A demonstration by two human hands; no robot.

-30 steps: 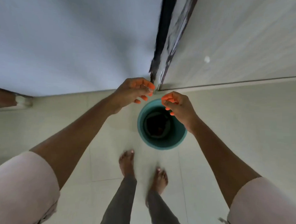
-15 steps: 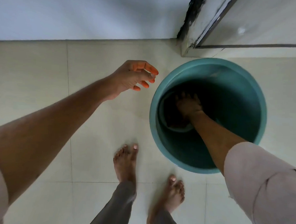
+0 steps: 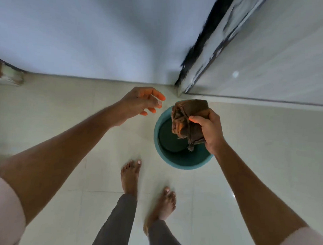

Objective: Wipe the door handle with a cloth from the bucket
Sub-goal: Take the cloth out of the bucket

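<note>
While right hand (image 3: 210, 130) squeezes brown cloth (image 3: 187, 119) in closed fist, cloth hangs bunched above teal bucket (image 3: 159, 140). Frayed end dangles over bucket mouth. Left hand (image 3: 140, 103) empty, fingers spread and bent, just left of bucket, not touching. Bucket on pale tile floor (image 3: 266, 144) near door frame (image 3: 201, 59). Bare feet (image 3: 130, 176) stand near bucket. No writing to read anywhere.
</note>
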